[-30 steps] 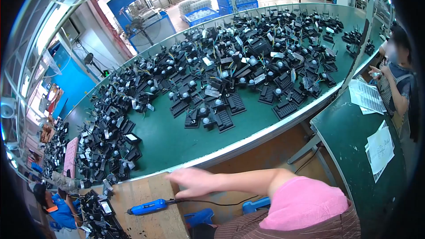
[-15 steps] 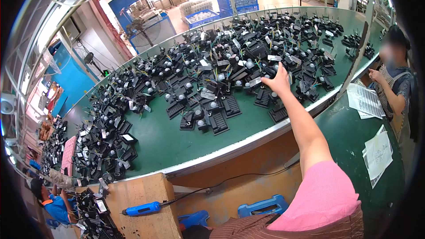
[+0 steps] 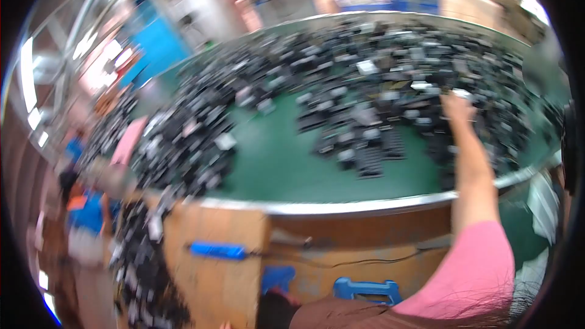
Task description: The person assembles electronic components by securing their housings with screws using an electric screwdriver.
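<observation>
Blur is disturbing me, so I cannot tell whether the right hand point(image 3: 458, 108) is gripping or open; I am seeing it amid black units point(image 3: 393, 143) lying heaped on the green table point(image 3: 274, 170).

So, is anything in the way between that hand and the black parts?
Nothing I can see: the right hand looks to be right at the black parts. Blur hides whether it holds one.

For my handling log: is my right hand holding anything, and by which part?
Can't tell: the right hand is blurred at the black parts, with a pale piece beside it, but no clear hold shows.
</observation>
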### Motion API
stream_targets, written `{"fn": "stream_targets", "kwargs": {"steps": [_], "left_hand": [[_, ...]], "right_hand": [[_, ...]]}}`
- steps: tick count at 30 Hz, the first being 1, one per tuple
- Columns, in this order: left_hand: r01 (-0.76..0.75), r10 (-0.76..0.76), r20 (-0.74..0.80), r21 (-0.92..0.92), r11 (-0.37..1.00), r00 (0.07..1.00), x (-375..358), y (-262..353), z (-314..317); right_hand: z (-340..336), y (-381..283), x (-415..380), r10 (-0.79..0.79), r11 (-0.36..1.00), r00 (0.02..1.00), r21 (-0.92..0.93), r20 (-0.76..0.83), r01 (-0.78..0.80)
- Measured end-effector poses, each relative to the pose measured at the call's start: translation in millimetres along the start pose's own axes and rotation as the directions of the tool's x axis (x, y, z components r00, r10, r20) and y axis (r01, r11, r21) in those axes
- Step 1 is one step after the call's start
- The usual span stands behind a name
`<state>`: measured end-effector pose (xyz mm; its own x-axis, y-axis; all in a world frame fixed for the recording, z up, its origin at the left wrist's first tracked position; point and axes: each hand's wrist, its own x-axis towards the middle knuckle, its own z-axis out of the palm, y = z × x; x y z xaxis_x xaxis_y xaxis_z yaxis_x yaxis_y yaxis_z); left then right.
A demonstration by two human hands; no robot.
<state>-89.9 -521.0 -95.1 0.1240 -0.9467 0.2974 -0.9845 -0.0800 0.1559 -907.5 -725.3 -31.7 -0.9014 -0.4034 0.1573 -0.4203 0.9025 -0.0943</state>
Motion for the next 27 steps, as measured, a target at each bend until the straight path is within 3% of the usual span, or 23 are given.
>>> {"fn": "stream_targets", "kwargs": {"steps": [1,2,3,4,8,10,12,14,15,19,27], "left_hand": [[0.045,-0.045,0.043,0.004,0.999,0.998,-1,-7,9],[-0.029,0.030,-0.173,0.007,1.000,0.984,4,5,11],[-0.023,0.023,-0.109,0.004,1.000,0.994,-1,-9,19],[-0.021,0.021,-0.126,0.001,1.000,0.992,-1,-6,11],[0.055,-0.054,-0.156,0.000,0.999,0.986,-3,-6,5],[0.066,-0.069,-0.145,-0.025,0.998,0.987,-2,-5,3],[0.081,-0.086,-0.133,-0.046,0.996,0.987,-2,-4,0],[0.084,-0.091,-0.132,-0.056,0.995,0.987,-3,-7,2],[0.084,-0.091,-0.132,-0.056,0.995,0.987,-4,-8,4],[0.101,-0.107,-0.111,-0.054,0.993,0.988,-4,-8,1],[0.114,-0.119,-0.109,-0.055,0.992,0.987,-4,-7,0]], "right_hand": [[-21,-13,-19,-0.102,0.988,0.993,-0.112,0.056,0.108],[3,-7,-4,-0.246,0.935,0.968,-0.254,0.037,0.248],[17,-10,15,-0.080,0.995,0.997,-0.063,0.014,0.081],[32,-11,37,-0.107,0.992,0.994,-0.075,-0.010,0.106],[67,2,65,-0.327,0.906,0.934,-0.328,-0.142,0.268],[81,15,76,-0.545,0.800,0.816,-0.410,-0.194,0.437],[82,8,89,-0.297,0.949,0.948,-0.145,-0.117,0.280],[87,18,82,-0.608,0.753,0.752,-0.485,-0.254,0.444],[104,24,105,-0.659,0.717,0.678,-0.544,-0.325,0.436],[81,18,101,-0.600,0.784,0.706,-0.453,-0.376,0.425],[9,-37,105,-0.676,0.725,0.539,-0.323,-0.503,0.608]]}}
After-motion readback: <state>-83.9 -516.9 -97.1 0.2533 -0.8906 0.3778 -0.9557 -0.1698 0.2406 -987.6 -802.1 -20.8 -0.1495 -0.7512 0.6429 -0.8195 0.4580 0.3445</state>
